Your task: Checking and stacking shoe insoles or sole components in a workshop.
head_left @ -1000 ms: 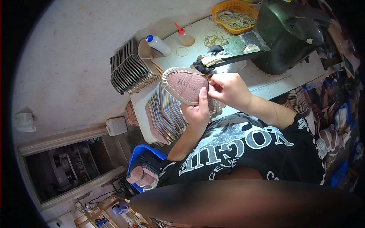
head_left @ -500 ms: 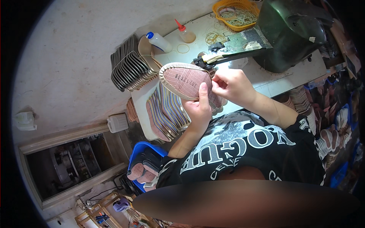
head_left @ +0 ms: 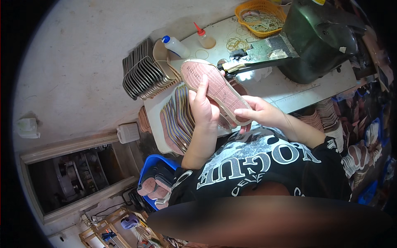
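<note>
A long pink insole [head_left: 221,89] with a cream rim is stretched between my two hands above the white worktable [head_left: 310,89]. My left hand [head_left: 203,103] grips its wide end, thumb flat on the pink face and fingers behind. Around the narrow end closes my right hand [head_left: 262,111], its thumb on the face too. Other pink pieces show partly behind and below the insole. Close to my left hand lies a slanting stack of striped insoles [head_left: 178,118]. Just beyond the insole is the arm of a green machine [head_left: 318,45], with a bright light under it.
Banded dark soles [head_left: 142,68] stand at the table's left end, near a white bottle [head_left: 175,46] and a red-tipped bottle [head_left: 204,37]. Rubber bands [head_left: 236,44] lie before a yellow basket [head_left: 251,29]. A blue bin [head_left: 144,175] holds insoles at lower left.
The insole has turned and now shows its full length. My right hand has shifted from pinching its edge to holding the narrow end. My left hand has moved up toward the wide end.
</note>
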`<state>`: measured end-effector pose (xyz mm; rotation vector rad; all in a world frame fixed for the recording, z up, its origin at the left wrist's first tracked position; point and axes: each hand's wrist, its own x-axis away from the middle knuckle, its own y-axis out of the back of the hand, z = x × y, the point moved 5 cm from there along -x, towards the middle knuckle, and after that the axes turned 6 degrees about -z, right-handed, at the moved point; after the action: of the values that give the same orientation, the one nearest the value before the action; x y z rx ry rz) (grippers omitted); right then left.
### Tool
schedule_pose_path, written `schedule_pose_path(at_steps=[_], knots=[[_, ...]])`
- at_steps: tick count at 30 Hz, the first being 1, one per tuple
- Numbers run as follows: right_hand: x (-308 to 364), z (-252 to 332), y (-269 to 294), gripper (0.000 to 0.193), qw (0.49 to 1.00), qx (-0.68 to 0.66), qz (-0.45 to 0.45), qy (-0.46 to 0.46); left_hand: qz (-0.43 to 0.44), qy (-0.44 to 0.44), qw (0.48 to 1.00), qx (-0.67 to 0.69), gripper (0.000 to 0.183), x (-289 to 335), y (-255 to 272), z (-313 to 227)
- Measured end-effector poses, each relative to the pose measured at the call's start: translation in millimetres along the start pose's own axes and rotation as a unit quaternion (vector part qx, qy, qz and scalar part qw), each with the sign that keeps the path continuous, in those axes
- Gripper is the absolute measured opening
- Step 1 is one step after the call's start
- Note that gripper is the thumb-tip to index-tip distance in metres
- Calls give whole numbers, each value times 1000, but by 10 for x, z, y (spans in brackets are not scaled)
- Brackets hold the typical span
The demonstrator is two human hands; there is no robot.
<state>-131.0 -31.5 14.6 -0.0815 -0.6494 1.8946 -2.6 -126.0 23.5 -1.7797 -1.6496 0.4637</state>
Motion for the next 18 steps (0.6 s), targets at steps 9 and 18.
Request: schedule_pose_path(at_steps=[9,18], knots=[[-3,-191,11,29,999,-13,-41,-12,-49,-48,990,-126,27,-498,128,29],[89,-311,2,28,993,-75,-75,-53,8,-39,968,-247,33,-726,203,350]])
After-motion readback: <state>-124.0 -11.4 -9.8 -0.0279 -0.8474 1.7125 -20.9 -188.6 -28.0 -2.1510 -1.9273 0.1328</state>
